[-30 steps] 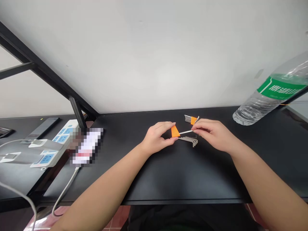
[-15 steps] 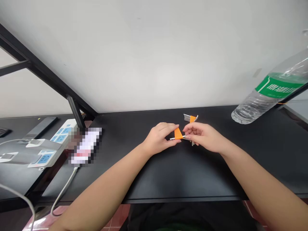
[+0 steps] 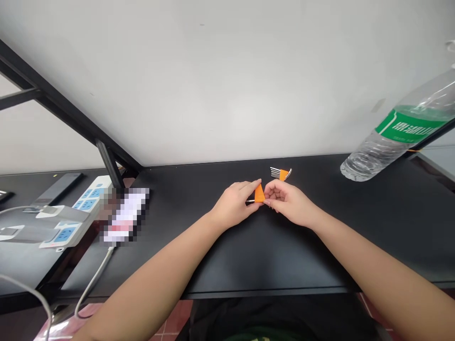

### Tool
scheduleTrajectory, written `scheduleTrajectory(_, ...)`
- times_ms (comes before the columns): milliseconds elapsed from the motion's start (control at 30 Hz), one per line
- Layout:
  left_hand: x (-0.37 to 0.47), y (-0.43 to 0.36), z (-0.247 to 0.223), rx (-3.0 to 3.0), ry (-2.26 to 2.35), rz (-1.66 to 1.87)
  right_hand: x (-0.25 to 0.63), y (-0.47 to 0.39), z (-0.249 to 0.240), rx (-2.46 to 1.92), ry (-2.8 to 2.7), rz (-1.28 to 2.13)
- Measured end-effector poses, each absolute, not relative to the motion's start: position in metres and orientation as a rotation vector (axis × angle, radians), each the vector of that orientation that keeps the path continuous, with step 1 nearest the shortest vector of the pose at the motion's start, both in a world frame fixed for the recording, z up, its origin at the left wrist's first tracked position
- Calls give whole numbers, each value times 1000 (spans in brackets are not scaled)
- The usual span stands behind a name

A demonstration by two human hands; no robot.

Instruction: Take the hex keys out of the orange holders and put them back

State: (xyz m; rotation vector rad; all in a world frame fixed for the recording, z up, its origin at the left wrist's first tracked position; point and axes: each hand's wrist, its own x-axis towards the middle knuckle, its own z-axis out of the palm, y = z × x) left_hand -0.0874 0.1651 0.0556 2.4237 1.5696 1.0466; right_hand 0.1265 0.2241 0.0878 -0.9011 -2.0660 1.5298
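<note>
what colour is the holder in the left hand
The holder is orange, in the head view.

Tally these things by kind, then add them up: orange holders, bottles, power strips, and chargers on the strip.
Orange holders: 2
Bottle: 1
Power strip: 1
Chargers: 2
Total: 6

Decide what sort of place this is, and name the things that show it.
Probably an indoor desk or workstation: a black tabletop by a pale wall, and a power strip with chargers plugged in.
</note>
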Motion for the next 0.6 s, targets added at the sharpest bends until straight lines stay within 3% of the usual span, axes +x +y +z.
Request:
scheduleTrajectory(100, -87, 166, 56, 2272, 1606, 1009, 129, 225, 91, -939, -2231, 1318)
scheduleTrajectory(300, -98, 174, 50, 2141, 1780, 989, 145, 232, 97, -992, -2882, 560)
scheduleTrajectory(600, -99, 174, 53, 2172, 1813, 931, 139, 225, 101, -1136, -2943, 389)
